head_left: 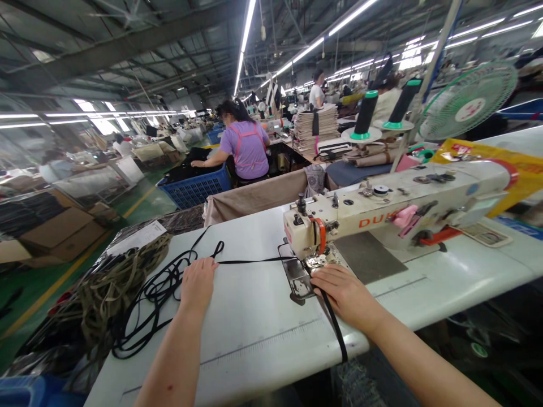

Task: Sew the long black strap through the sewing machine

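Note:
A long, narrow black strap (pixel 254 260) runs across the white sewing table to the presser foot (pixel 316 262) of an industrial sewing machine (pixel 339 217). My left hand (pixel 199 282) is closed on the strap left of the machine, its fingertips partly hidden. Beside and beyond it, more of the strap lies in loose loops (pixel 159 291). Close in front of the presser foot, my right hand (pixel 345 294) pinches the strap between thumb and fingers. From there the strap's other end (pixel 337 330) hangs over the table's front edge.
Olive straps (pixel 110 288) are heaped left of the table (pixel 254 339). Two black thread cones (pixel 365 116) and a fan (pixel 470 102) stand behind the machine. A co-worker in purple (pixel 248 144) sits ahead beside a blue crate (pixel 197 186). Cardboard boxes (pixel 63 232) stand far left.

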`<state>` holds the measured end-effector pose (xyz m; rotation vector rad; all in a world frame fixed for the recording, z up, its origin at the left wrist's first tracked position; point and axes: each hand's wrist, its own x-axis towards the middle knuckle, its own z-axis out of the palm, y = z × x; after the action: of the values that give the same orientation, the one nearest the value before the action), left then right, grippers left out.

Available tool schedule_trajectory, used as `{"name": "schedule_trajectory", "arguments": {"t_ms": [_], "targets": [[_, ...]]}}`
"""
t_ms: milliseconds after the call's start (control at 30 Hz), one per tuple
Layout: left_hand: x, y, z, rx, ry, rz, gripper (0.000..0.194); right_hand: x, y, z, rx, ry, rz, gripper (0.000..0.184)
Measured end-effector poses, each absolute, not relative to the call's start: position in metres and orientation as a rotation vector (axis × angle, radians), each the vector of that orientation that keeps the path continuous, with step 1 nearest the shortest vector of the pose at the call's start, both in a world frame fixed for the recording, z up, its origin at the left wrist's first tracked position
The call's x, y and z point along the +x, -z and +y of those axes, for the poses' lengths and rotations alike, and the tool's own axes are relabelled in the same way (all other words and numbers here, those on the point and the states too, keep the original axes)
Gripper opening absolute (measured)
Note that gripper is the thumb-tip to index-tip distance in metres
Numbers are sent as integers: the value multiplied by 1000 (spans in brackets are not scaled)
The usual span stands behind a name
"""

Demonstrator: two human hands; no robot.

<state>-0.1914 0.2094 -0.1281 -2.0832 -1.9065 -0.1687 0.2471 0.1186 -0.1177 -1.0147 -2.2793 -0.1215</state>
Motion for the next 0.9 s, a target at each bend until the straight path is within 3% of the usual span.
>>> {"name": "schedule_trajectory", "arguments": {"t_ms": [900], "targets": [[-249,113,196,-1625,321,-2249,39,247,119,119,-1020,120,-2278,24]]}}
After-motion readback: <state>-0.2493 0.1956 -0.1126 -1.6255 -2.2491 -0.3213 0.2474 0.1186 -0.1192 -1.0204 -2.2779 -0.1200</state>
